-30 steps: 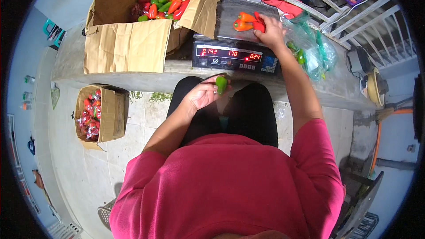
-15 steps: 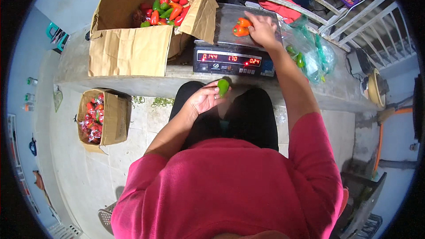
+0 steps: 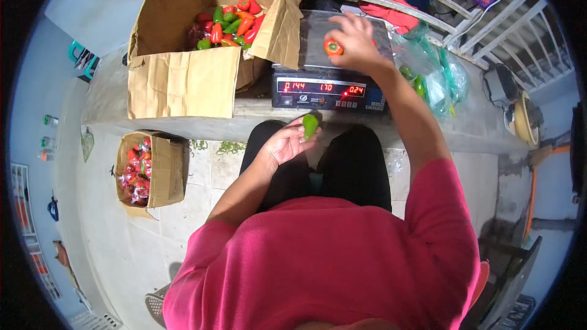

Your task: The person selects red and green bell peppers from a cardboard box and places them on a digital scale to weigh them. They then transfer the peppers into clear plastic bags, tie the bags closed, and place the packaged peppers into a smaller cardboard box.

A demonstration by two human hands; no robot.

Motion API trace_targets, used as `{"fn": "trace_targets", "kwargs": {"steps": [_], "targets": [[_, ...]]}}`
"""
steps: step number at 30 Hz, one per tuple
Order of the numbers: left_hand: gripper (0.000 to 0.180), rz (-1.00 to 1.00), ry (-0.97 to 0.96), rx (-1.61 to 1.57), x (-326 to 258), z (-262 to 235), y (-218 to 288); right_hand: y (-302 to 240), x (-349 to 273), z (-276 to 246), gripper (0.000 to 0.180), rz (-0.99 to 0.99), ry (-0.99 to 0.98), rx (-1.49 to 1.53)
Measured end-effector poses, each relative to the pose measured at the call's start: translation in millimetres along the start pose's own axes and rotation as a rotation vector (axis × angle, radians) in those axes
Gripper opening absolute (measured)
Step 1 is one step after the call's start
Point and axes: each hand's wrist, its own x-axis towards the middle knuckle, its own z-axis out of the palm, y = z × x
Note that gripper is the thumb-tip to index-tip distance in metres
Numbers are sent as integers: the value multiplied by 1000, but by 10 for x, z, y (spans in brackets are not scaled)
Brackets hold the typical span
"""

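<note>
- One grey counter [image 3: 183, 123] runs across the view, with the person in a pink shirt seated at its near edge.
- Two cardboard boxes: the large box [image 3: 183, 82] sits on the counter toward its left end, flaps open, filled with red and green peppers; the small box [image 3: 160, 168] stands on the floor below the counter's near edge and holds packed red peppers.
- One scale [image 3: 324, 88] with a red-lit display stands at the counter's near edge, just right of the large box.
- One heap of clear plastic bags [image 3: 437, 76] lies on the counter to the right of the scale, with green peppers showing inside.
- Two hands: the right hand [image 3: 358, 40] is over the scale pan, fingers curled around one orange pepper [image 3: 333, 47]; the left hand [image 3: 286, 143] is below the counter's near edge, over the lap, half open, pinching one green pepper [image 3: 310, 126] at the fingertips.
- Since a second ago, the right hand has gone from gripping several red-orange peppers to one, and the scale reading has changed; the left hand with its green pepper has stayed put.
</note>
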Motion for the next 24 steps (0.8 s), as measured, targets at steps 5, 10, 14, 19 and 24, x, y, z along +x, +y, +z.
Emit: {"fn": "trace_targets", "kwargs": {"steps": [5, 10, 14, 19, 24], "targets": [[44, 98, 58, 136, -30, 133, 36, -323, -1074, -287, 35, 403, 109, 951], [50, 695, 329, 1328, 461, 648, 299, -787, -2309, -67, 32, 614, -295, 981], [46, 1056, 511, 1895, 1099, 1021, 698, -934, -2497, 141, 31, 660, -201, 964], [49, 792, 685, 2251, 1557, 1094, 844, -902, -2479, 289, 28, 736, 0, 1137], [60, 599, 701, 2380, 1620, 1131, 868, -911, -2539, 321, 27, 722, 55, 1154]]}}
